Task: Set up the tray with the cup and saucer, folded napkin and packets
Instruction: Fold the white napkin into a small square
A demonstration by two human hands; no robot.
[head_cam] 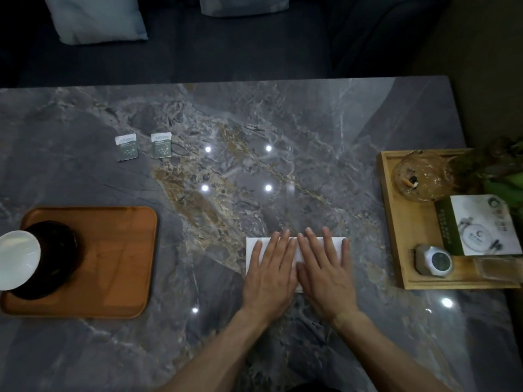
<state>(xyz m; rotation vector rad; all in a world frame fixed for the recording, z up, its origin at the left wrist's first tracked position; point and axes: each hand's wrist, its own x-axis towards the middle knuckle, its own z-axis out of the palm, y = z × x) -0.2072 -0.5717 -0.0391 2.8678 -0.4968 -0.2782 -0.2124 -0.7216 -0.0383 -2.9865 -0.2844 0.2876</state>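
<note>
Two bare hands lie flat, side by side, on a white napkin (294,250) near the front middle of a grey marble table (254,123). The left hand (271,271) and right hand (325,274) both have straight, slightly spread fingers pressing down, with their inner edges touching. They hide most of the napkin; only its far edge and two side strips show.

Far to the left sits a brown tray (113,258). On its left part stands a dark saucer (59,261), partly hidden by a white cup (18,258) that the picture's edge cuts off.

Two small packets (127,147) (162,145) lie side by side on the table beyond the tray; their print is too small to read.

At right, a wooden box (407,239) holds a glass bowl (421,176), a card (481,224) and a small grey gadget (433,260). Leaves (501,176) are cut off at the edge.
</note>
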